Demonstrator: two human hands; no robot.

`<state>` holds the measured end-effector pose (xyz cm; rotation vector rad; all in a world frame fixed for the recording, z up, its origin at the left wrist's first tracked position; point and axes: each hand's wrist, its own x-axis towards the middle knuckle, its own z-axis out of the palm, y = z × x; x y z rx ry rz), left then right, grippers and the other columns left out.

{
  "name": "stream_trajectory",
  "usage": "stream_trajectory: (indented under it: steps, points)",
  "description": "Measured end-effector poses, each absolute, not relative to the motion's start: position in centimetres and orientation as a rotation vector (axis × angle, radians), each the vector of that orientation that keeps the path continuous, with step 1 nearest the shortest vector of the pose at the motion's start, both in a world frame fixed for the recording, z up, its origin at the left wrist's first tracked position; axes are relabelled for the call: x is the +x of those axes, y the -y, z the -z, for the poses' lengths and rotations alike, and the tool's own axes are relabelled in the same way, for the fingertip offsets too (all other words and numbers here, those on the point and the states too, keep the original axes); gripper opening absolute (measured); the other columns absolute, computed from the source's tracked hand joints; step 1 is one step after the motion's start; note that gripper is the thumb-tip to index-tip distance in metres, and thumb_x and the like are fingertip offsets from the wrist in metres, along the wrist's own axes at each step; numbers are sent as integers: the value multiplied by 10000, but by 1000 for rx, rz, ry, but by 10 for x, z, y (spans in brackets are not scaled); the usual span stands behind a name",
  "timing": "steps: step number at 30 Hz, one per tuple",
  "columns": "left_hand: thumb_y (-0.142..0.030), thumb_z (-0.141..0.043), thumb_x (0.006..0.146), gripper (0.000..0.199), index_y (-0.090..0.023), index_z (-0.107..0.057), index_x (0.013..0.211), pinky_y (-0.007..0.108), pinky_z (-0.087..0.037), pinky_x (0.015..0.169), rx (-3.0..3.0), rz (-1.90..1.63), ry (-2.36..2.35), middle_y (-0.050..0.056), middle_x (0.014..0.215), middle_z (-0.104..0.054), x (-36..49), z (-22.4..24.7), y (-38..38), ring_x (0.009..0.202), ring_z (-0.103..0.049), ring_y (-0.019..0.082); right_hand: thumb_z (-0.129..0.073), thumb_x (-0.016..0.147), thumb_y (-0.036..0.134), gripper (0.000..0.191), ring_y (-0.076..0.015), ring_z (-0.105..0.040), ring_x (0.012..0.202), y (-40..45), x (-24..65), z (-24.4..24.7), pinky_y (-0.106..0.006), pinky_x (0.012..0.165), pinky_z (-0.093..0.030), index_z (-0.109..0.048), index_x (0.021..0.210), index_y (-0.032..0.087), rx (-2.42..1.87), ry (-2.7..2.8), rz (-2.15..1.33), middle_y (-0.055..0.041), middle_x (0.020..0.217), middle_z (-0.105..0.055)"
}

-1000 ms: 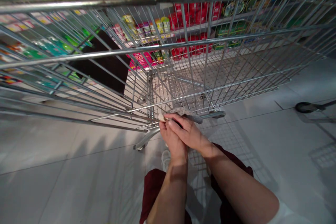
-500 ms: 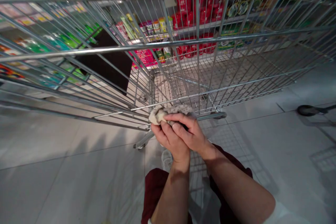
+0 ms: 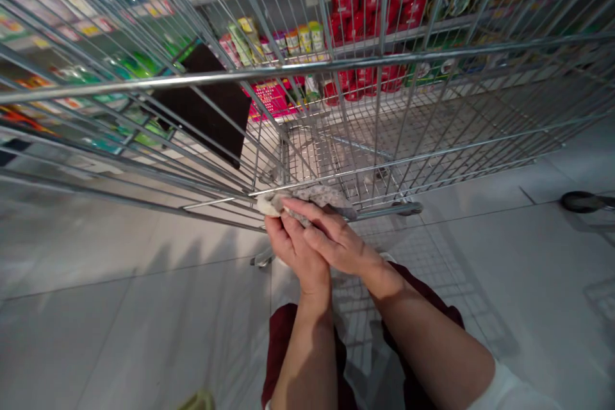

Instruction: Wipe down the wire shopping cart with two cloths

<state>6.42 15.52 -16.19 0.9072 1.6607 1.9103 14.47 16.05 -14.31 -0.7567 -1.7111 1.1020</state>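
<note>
Both my hands are together on a speckled grey cloth (image 3: 317, 195) with a paler end, pressing it against the front lower rail of a wire shopping cart (image 3: 389, 209). My left hand (image 3: 292, 250) grips the cloth from below and to the left. My right hand (image 3: 334, 239) lies across the left fingers and closes over the cloth. Part of the cloth is hidden under my fingers.
Behind the cart's wire mesh, store shelves hold red packages (image 3: 362, 19) and several small containers. A black panel (image 3: 202, 102) stands to the left of them. White floor tiles (image 3: 120, 320) surround the cart, a dark wheel (image 3: 582, 202) shows at right, and a green item (image 3: 196, 401) sits at the bottom edge.
My hands and the cloth sit a little further left in the view, and the cloth looks less bunched. The whole scene has shifted slightly, and a green item has entered at the bottom edge.
</note>
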Motion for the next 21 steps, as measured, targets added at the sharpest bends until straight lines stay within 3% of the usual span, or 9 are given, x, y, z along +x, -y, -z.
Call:
stream_trajectory:
  steps: [9,21]
  points:
    - [-371,-501,875,169,-203,-497,878,262,-438,713,603,-1713,-1542,-33,782,-520,90,191,-153,701,-496,107,-479,958,404,319,-152,-633,1149,-165,147,171,-342,1072,-470,-670,1179,274,-1098,1478,-1230,-13,1200,-702]
    - [-357,-564,796,195,-207,-439,793,233,-408,607,403,-1757,-1404,-65,677,-474,94,191,-156,607,-459,84,-517,932,373,280,-165,-656,1096,-168,147,182,-349,1023,-493,-698,1126,280,-1221,1470,-1151,-7,1152,-722]
